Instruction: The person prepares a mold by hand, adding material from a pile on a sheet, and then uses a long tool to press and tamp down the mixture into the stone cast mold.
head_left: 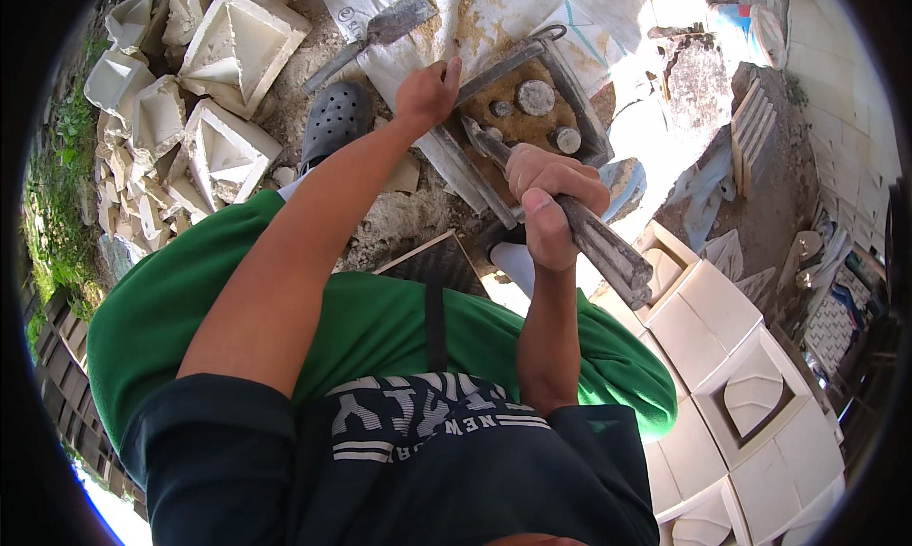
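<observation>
My right hand (556, 199) is wrapped round a thick, worn grey bar (608, 251). The bar slants from lower right to its far end, just inside the left side of a grey rectangular moulding box (589, 118). Brown sand (525, 74) fills the box, with round grey plugs (536, 97) of different sizes standing in it. My left hand (430, 92) is closed at the box's left corner, seemingly gripping its edge, thumb up; the fingers are partly hidden. A flat-bladed trowel (401, 19) lies beyond my left hand on a white sack (484, 9).
Broken, off-white square moulds (242, 47) are heaped at the left. Rows of cream hollow blocks (731, 327) stand at the lower right. My shoe (337, 118) is left of the box. A dark, framed panel (437, 266) lies between my legs. Wooden slats (750, 133) lean at the right.
</observation>
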A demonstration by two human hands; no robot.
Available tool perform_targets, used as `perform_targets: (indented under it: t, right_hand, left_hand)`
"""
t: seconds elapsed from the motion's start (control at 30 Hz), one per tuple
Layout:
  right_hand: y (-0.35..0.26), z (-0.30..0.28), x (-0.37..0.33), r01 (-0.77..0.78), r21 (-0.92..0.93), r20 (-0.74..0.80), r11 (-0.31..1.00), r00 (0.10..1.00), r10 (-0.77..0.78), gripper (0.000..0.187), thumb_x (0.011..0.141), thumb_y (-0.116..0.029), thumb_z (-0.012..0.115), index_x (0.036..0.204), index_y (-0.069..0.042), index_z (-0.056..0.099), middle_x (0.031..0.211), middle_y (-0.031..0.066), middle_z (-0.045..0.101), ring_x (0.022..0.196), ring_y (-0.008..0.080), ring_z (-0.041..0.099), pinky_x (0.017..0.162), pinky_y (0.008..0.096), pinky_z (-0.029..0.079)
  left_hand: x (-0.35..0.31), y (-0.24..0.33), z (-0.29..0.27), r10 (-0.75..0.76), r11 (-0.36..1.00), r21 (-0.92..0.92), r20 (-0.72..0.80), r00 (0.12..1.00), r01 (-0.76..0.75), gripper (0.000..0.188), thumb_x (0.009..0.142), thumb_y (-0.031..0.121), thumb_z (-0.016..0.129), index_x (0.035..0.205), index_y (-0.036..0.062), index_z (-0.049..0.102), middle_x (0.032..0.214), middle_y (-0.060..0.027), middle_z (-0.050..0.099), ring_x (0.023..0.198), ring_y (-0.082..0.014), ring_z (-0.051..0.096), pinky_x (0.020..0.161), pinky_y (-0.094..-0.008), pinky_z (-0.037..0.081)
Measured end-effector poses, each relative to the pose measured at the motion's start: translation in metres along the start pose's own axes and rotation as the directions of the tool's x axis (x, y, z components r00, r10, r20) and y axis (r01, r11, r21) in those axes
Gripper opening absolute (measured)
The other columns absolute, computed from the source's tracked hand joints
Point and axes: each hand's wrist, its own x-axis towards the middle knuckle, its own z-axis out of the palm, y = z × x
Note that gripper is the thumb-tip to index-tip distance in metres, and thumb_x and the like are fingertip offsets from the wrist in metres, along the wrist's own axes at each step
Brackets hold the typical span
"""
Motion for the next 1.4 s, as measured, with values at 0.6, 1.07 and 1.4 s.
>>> perform_targets:
  t: [0.6, 1.07, 1.4]
  right_hand:
    - [0.010, 0.005, -0.006, 0.038, -0.036, -0.026, 0.999, 0.999, -0.039, 0.025, 0.076, -0.009, 0.061, 0.058, -0.001, 0.045, 0.053, 0.0043, 0.044, 0.047, 0.0180, 0.041, 0.046, 0.0304, 0.030]
    - [-0.110, -0.039, -0.054, 0.227, 0.095, -0.272, 0.969, 0.943, -0.194, 0.030, 0.092, -0.023, 0.047, 0.068, -0.009, 0.039, 0.061, 0.0045, 0.040, 0.054, 0.0156, 0.035, 0.059, 0.0344, 0.027]
    - [-0.109, -0.037, -0.084, 0.286, -0.001, -0.329, 0.958, 0.905, -0.271, 0.029, 0.092, -0.019, 0.048, 0.066, -0.008, 0.038, 0.059, 0.0049, 0.040, 0.052, 0.0157, 0.035, 0.055, 0.0342, 0.026]
  left_hand:
    - [-0.002, 0.006, -0.003, 0.014, 0.999, -0.043, -0.003, 1.000, -0.014, 0.052, 0.098, 0.048, 0.038, 0.089, 0.0074, 0.069, 0.083, -0.0191, 0.067, 0.085, -0.0398, 0.063, 0.077, -0.0476, 0.046]
    - [0.026, 0.028, -0.032, 0.962, 0.022, 0.342, 0.250, 0.113, -0.939, 0.027, 0.085, 0.014, 0.056, 0.111, 0.0123, 0.061, 0.125, -0.0018, 0.054, 0.128, -0.0219, 0.044, 0.106, -0.0416, 0.036]
    - [0.012, 0.076, -0.022, 0.457, -0.447, 0.447, 0.859, 0.232, -0.775, 0.051, 0.086, 0.024, 0.050, 0.130, -0.0004, 0.056, 0.151, -0.0076, 0.038, 0.148, -0.0206, 0.008, 0.122, -0.0393, 0.001]
